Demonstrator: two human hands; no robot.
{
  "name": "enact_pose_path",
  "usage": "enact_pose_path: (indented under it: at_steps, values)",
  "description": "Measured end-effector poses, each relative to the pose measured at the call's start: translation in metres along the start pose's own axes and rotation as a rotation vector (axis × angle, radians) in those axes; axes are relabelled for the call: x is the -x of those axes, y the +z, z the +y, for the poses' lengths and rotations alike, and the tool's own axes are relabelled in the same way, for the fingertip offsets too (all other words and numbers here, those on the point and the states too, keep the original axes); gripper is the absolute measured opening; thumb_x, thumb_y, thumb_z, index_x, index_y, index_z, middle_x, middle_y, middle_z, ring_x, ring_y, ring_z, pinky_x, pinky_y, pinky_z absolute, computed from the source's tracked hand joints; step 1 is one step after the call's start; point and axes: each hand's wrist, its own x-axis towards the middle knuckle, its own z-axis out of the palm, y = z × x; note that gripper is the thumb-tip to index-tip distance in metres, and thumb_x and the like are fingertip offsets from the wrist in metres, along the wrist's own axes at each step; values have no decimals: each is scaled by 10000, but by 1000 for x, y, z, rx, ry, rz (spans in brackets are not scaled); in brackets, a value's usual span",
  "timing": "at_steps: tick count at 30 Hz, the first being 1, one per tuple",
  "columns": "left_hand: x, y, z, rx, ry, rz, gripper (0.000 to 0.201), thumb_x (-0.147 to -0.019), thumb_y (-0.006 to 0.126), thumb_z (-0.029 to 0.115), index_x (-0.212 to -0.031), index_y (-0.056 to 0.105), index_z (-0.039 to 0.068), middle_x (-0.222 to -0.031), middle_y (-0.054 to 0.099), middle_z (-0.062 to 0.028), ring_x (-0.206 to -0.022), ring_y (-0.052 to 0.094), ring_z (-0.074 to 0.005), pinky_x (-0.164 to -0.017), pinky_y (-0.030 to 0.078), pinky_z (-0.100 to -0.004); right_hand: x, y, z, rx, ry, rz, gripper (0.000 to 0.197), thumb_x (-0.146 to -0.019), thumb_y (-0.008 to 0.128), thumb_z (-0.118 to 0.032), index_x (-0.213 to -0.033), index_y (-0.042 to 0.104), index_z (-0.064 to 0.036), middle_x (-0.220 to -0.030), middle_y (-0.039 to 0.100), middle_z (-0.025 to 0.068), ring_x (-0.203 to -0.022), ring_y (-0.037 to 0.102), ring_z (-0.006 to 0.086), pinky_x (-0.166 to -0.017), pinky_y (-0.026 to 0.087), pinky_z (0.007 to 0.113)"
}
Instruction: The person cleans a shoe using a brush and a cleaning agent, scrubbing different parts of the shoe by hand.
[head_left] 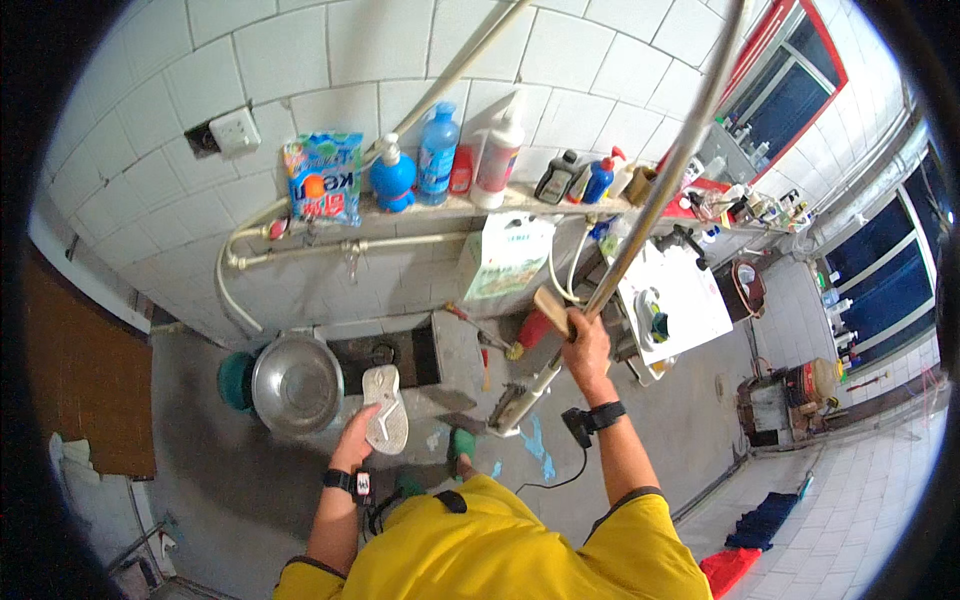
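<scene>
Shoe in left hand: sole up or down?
Sole up. The white shoe in the left hand shows its grooved tread to the camera, heel toward the hand, toe toward the wall.

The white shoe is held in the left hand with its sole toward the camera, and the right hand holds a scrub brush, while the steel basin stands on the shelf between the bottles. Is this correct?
Not quite. The head view shows the steel basin down on the floor by the drain, not on the shelf. The left hand does hold the white shoe sole up, and the right hand does hold the scrub brush.
</scene>
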Motion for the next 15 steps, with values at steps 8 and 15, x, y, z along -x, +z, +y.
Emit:
enact_pose_path:
  at_steps: [8, 15]
  values:
    - [-30, 26, 7, 8, -63, 107, 385, -1098, 675, 280, -1370, 712, 11, -1290, 779, -103, -1160, 758, -261, -1019, 604, -437, -41, 137, 119, -14, 67, -148, 440, -866, 747, -11, -1264, 743, -198, -1193, 665, 220, -1036, 711, 493, -866, 595, 578]
    - [-94, 53, 15, -39, -92, 150, 417, -1095, 702, 274, -1415, 685, 7, -1348, 769, -89, -1191, 749, -238, -1056, 588, -407, -71, 195, 168, -13, 66, -216, 556, -857, 743, 55, -1365, 716, -169, -1286, 645, 224, -1099, 704, 493, -930, 592, 567]
